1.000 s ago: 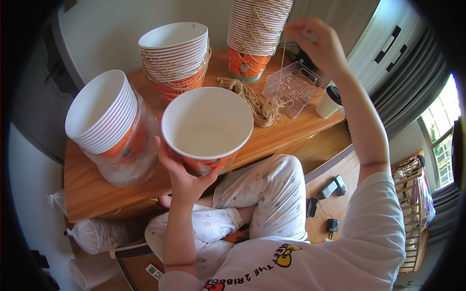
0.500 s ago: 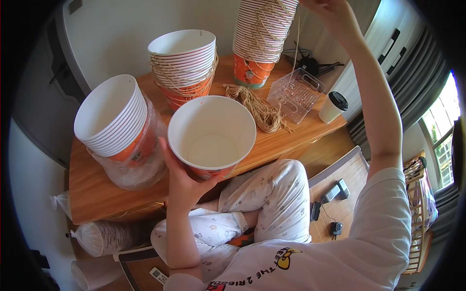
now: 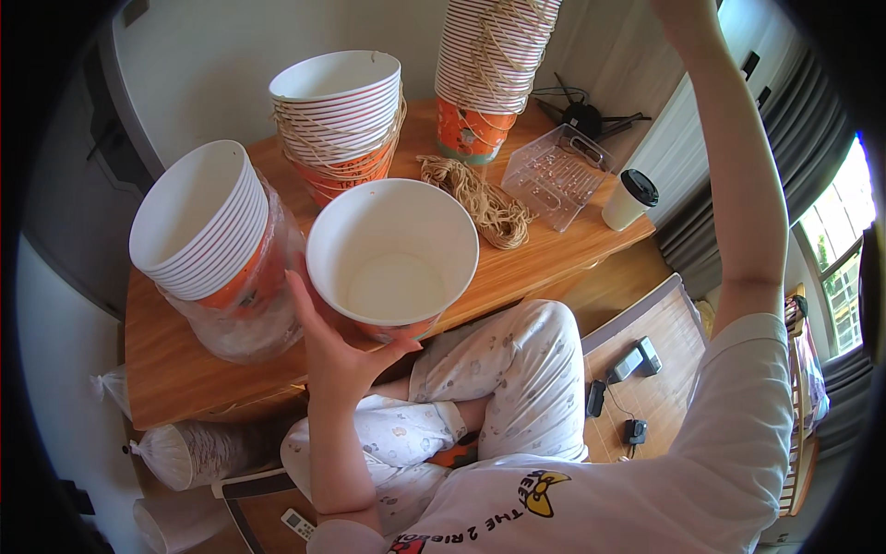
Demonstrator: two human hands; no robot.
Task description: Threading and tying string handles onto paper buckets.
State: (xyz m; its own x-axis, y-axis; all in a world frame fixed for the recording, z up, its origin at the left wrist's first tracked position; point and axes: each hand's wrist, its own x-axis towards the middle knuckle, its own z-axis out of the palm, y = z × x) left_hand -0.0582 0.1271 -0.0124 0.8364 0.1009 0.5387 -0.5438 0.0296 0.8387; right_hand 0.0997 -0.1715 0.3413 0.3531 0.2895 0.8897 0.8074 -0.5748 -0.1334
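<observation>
My left hand (image 3: pixel 340 355) cradles a white-lined paper bucket (image 3: pixel 392 249) with an orange outside, thumb and fingers spread around its near lower side. The bucket's mouth tilts toward me and its inside looks bare; whether its base rests on the table is hidden. My right arm reaches high to the upper right. Only the wrist end of my right hand (image 3: pixel 685 20) shows at the top edge, with the fingers out of the picture. Beyond the bucket lies a bundle of tan cord (image 3: pixel 480 203) on the wooden table (image 3: pixel 503 277).
Nested buckets with cord handles form a middle stack (image 3: pixel 337 115) and a taller back stack (image 3: pixel 494 65). A plastic-wrapped bucket stack (image 3: pixel 208 231) stands left. A clear plastic tray (image 3: pixel 558 175), a lidded paper cup (image 3: pixel 630 199) and a black router (image 3: pixel 583 118) are right.
My right hand has risen up and to the right, mostly leaving the picture. The cord that hung below it no longer shows. My left hand stays on the bucket.
</observation>
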